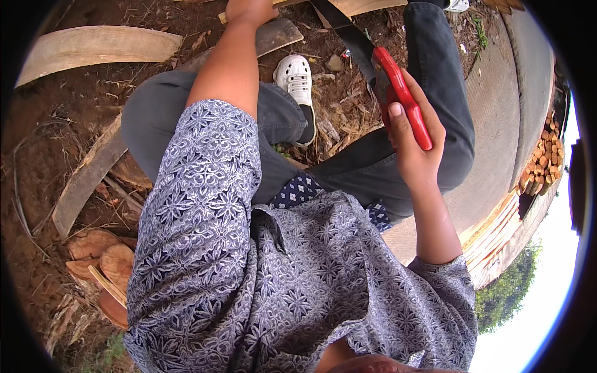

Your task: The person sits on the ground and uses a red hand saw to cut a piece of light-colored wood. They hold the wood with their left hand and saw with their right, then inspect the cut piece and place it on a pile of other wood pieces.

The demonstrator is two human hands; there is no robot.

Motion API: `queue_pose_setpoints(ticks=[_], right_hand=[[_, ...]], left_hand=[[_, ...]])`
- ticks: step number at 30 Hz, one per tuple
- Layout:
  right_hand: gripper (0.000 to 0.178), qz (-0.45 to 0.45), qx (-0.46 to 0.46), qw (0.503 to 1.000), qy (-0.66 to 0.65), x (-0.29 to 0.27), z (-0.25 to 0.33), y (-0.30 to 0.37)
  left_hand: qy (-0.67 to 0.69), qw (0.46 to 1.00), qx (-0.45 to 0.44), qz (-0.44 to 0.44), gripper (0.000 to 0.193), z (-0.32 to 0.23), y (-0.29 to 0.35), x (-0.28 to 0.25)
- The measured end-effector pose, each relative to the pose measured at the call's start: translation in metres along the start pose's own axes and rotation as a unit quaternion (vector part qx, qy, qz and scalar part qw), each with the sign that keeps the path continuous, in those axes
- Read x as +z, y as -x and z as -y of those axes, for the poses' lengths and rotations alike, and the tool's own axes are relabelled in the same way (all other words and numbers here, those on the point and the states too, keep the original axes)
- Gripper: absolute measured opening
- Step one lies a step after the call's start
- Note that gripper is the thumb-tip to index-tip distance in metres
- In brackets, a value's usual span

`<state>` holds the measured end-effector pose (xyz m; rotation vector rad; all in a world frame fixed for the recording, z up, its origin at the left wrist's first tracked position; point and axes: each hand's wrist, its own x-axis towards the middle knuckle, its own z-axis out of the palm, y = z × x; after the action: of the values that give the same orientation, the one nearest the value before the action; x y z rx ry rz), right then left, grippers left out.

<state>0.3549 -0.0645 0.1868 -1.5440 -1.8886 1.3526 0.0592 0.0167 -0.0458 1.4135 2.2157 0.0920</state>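
A hand saw with a red handle [407,96] and a long dark blade [352,36] is in my right hand [418,140], which is closed round the handle with the thumb along its side. The blade slants up and left, and its far end leaves the picture at the upper edge. My left arm reaches forward to the top, where my left hand [250,10] is closed on a pale strip of wood [222,18] that shows on both sides of it. The upper edge cuts off part of this hand. Below it lies a greyish curved slab [278,36].
A long curved slab of pale wood [102,53] lies on brown soil at the left. Cut wood pieces [115,264] are piled at the lower left. My white shoe [295,78] stands among wood chips between my legs. Stacked wood [544,155] stands beyond paving at the right.
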Motion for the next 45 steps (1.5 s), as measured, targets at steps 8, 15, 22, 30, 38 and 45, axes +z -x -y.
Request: queue_pose_setpoints(ticks=[8, 15, 22, 30, 38, 45], right_hand=[[0.037, -0.071, -0.142, 0.986, -0.050, 0.105, -0.045, -0.145], [0.056, -0.036, -0.119, 0.988, -0.091, 0.104, -0.110, -0.113], [0.058, -0.016, -0.065, 0.996, -0.064, 0.088, -0.104, -0.095], [0.055, 0.013, -0.005, 1.000, -0.012, 0.010, -0.036, -0.006], [0.047, -0.064, -0.125, 0.990, 0.024, 0.076, -0.036, -0.090], [0.050, -0.040, -0.096, 0.994, -0.040, 0.096, -0.059, -0.122]], left_hand=[[-0.022, 0.999, 0.027, -0.022, 0.033, -0.004, -0.010, 0.005], [-0.051, 0.997, 0.054, 0.012, 0.033, -0.002, -0.005, -0.015], [0.062, 0.993, 0.002, 0.097, 0.052, 0.006, -0.010, -0.017], [0.069, 0.994, -0.026, 0.083, 0.051, -0.001, 0.010, -0.030], [0.074, 0.995, -0.013, 0.062, 0.049, -0.007, 0.008, -0.031], [0.048, 0.996, -0.032, 0.061, 0.057, 0.002, 0.002, -0.029]])
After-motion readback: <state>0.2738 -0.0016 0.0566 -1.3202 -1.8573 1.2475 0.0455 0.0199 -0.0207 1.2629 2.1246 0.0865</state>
